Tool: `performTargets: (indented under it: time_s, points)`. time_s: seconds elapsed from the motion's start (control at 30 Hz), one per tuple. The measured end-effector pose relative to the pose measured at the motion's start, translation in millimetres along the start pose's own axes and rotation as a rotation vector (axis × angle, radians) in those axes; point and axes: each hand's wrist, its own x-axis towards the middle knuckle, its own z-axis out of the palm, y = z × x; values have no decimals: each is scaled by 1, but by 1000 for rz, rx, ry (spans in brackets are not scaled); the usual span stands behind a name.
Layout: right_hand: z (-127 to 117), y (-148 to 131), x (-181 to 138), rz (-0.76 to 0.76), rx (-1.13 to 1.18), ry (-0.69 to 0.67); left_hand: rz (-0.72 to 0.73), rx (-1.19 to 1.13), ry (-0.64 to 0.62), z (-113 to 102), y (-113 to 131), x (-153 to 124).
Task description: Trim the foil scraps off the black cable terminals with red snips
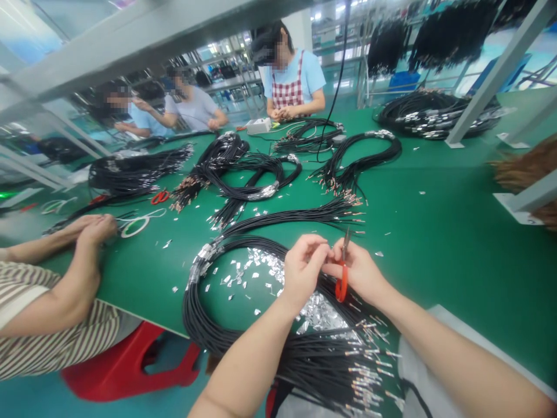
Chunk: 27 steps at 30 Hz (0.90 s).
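My right hand [357, 268] is closed around red-handled scissors [342, 283], their blades pointing up and away. Pressed close to it, my left hand [306, 262] has its fingers pinched together; what sits between them is too small to make out. Below both hands lies a big coiled bundle of black cables [194, 313], its stripped copper and silver ends [368, 360] fanned out at the near right. Scraps of silver foil [319, 313] are heaped inside the coil. Another length of black cables [278, 217] runs just beyond my hands.
More black cable bundles [369, 151] lie across the green table [452, 232]. At left, a co-worker's hands [98, 229] are near a white tape roll [134, 227] and red scissors [160, 197]. Metal posts [483, 75] stand at right. Other people sit opposite. A red stool [130, 366] is lower left.
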Motion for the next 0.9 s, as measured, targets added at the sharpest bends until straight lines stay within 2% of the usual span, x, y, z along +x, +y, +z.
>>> performTargets:
  time_s: [0.07, 0.13, 0.27, 0.37, 0.5, 0.6, 0.73, 0.9]
  points:
    - [0, 2, 0, 3, -14, 2, 69, 102, 19, 1, -2, -2]
    - [-1, 5, 1, -6, -31, 30, 52, 87, -9, 3, -4, -3]
    - [-3, 11, 4, -32, -31, 132, -88, -169, -81, 8, -6, -3]
    - [-6, 11, 5, -53, 9, 122, -165, -317, -114, 9, -4, 0]
    - [-10, -3, 2, -22, -115, 10, -223, -394, -22, 4, 3, 4]
    - [-12, -18, -5, 44, -238, -133, -213, -350, 31, -1, 5, 6]
    - [-10, -26, -13, 186, -146, -364, -171, -242, 58, -3, 2, 5]
    - [-10, -21, -12, 214, -108, -412, -156, -261, 79, -2, -1, 3]
